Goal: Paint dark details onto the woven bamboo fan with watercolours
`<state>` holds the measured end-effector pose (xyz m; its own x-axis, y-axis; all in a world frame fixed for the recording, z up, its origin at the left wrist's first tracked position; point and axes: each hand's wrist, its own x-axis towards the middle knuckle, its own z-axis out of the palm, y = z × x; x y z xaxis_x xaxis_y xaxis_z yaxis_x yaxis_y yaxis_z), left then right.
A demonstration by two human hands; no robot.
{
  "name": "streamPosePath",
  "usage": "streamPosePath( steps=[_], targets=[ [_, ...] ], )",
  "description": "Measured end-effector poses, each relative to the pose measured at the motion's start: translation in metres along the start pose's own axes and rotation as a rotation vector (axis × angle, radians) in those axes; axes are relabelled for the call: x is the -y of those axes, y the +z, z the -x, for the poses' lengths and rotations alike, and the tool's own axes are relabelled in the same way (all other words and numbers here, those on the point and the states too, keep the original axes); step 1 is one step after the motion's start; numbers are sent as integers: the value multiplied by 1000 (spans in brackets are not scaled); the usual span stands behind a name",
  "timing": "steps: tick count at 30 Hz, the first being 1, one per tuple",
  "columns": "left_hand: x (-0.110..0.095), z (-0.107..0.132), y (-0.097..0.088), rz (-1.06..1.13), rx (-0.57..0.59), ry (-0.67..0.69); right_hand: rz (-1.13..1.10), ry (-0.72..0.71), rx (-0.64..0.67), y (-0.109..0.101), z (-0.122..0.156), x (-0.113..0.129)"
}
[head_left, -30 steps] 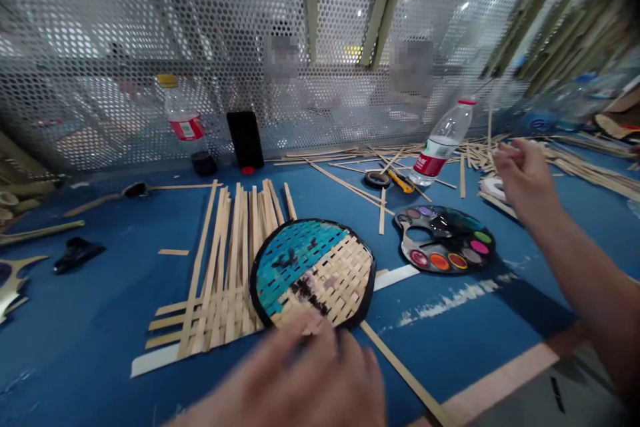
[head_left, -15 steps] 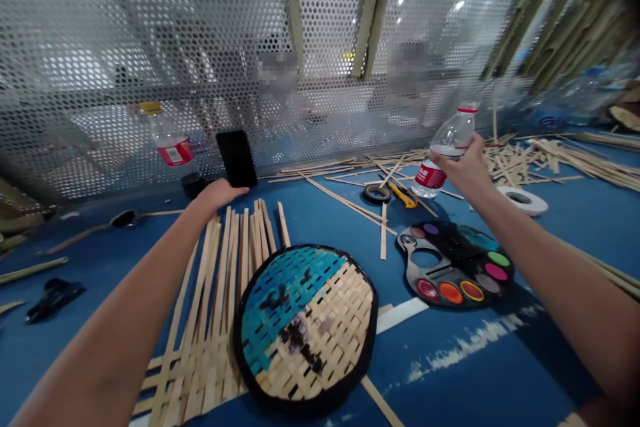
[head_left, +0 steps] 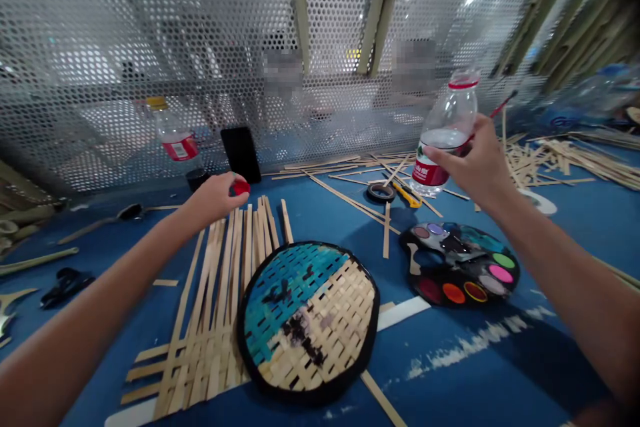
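My left hand (head_left: 216,199) is closed on a red bottle cap (head_left: 241,187), above the far ends of the bamboo strips (head_left: 233,247). My right hand (head_left: 480,163) is wrapped round a clear plastic water bottle (head_left: 450,113) with a red label, partly filled and uncapped. A thin red stick (head_left: 503,105), perhaps a brush handle, pokes up behind the right hand's fingers. Between my arms lies a round woven bamboo panel (head_left: 345,327) with a black rim, painted blue on one half. A paint palette (head_left: 453,293) with several colours lies below the right hand.
Behind stand a black phone (head_left: 241,155) and a yellow-capped bottle (head_left: 181,147), against a perforated metal screen (head_left: 330,27). Black tape (head_left: 380,193), a yellow cutter (head_left: 407,197) and loose strips (head_left: 537,160) lie toward the back. A spoon (head_left: 129,212) lies left.
My left hand has come away from near the phone and now shows a red cap in its fingers. My right hand has brought the bottle slightly closer and more upright.
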<state>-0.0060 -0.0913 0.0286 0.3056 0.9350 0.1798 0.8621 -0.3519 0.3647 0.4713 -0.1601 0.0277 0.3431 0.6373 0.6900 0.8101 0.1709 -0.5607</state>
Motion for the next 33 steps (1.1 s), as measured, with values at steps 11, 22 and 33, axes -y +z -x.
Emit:
streamPosePath(
  steps=[11, 22, 33],
  targets=[
    [-91, 185, 0, 259, 211, -80, -2, -776, 388, -12, 101, 134],
    [-95, 201, -3, 345, 99, 23, 156, -1155, 416, 6, 131, 141],
    [-86, 203, 4, 247, 9, 122, 238, -1205, 406, 11, 134, 141]
  ],
)
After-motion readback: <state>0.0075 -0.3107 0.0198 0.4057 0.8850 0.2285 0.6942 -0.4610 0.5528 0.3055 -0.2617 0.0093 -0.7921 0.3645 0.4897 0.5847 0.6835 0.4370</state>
